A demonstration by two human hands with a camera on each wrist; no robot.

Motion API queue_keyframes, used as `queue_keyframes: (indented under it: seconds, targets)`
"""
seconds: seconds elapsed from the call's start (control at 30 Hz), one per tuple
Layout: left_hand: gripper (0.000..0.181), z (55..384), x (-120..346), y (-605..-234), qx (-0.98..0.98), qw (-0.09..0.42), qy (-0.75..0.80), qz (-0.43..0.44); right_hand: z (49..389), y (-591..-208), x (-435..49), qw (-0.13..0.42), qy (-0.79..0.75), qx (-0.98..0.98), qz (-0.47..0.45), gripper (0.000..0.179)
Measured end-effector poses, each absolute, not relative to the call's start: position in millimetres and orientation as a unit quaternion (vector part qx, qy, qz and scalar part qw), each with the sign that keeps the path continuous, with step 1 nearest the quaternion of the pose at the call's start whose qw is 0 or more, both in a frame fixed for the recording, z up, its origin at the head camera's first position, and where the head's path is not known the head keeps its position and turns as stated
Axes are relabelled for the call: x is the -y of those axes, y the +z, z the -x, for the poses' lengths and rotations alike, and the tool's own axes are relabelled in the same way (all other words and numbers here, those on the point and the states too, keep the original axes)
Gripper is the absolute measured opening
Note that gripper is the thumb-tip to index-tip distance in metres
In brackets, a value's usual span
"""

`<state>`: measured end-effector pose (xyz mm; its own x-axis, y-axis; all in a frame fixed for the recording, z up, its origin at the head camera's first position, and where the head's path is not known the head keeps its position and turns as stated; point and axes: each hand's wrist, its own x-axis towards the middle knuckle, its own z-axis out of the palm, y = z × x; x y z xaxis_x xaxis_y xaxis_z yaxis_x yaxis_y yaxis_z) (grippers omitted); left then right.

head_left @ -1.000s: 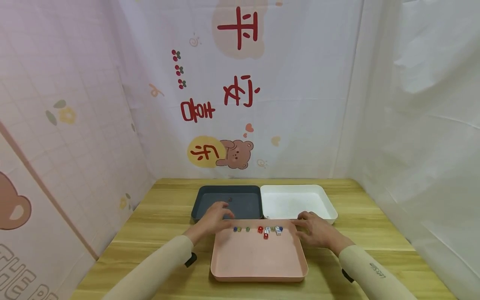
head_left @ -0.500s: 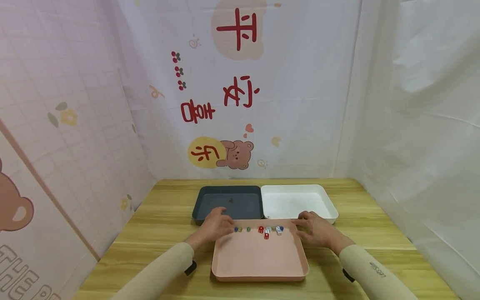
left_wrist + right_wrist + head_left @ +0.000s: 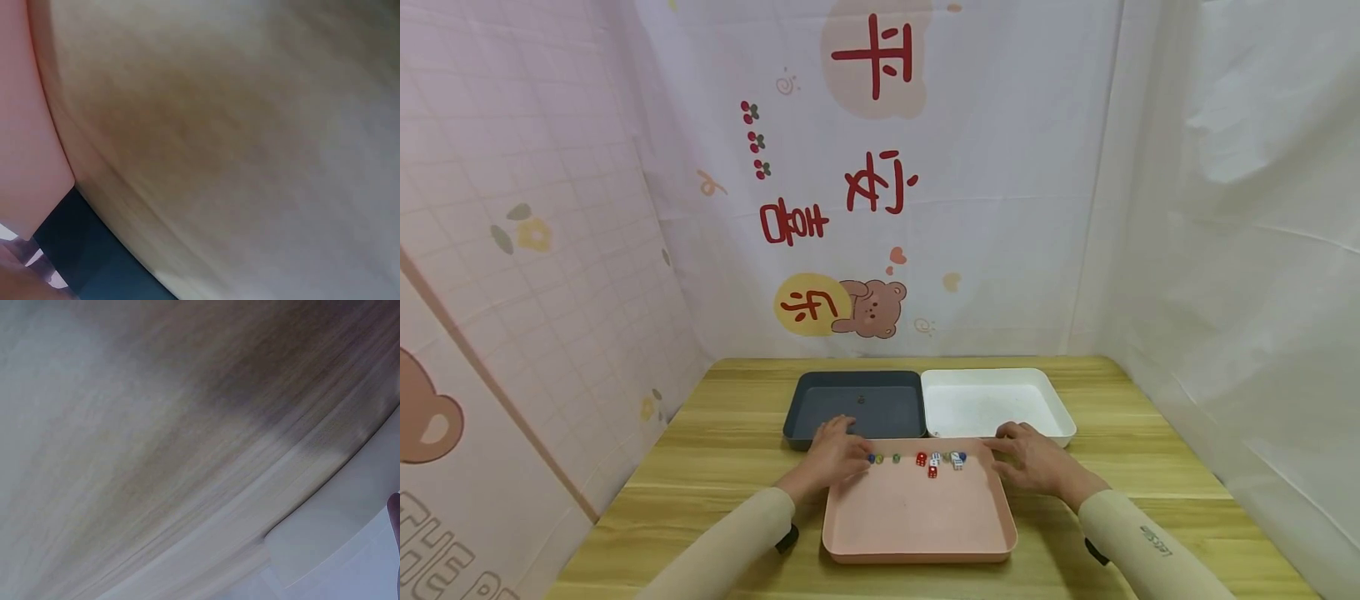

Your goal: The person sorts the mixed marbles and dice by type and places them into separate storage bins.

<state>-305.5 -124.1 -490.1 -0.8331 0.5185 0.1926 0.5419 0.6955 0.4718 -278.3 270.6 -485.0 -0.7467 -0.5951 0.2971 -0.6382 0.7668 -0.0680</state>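
Bent left hand [image 3: 833,452] overhangs pink tray [image 3: 921,517]; spread right hand [image 3: 1032,460] touches it.

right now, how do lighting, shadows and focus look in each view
Head: bright, mostly sharp, soft shadow beside the pink tray; left wrist: table blurred, dim patches, but the dark tray has a crisper edge; right wrist: greyer, table blurred, darker toward the upper right, white tray curving, perhaps from the lens.
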Motion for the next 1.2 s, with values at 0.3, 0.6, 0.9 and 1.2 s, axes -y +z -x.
queue_keyframes:
  seconds: [0.3,0.6,0.9,1.2]
  targets:
    - [0.019,309,120,-494,0.932,0.036,-0.216,0.288,276,-483,-269,0.127,0.085,0.932,-0.33,0.036]
    - [0.016,314,117,-492,0.934,0.045,-0.193,0.299,278,-484,-270,0.129,0.083,0.932,-0.327,0.035]
    - [0.01,314,111,-493,0.939,0.048,-0.144,0.31,277,-486,-271,0.134,0.083,0.931,-0.329,0.036]
    - [0.009,314,114,-494,0.925,0.057,-0.209,0.313,279,-488,-271,0.146,0.083,0.927,-0.334,0.035]
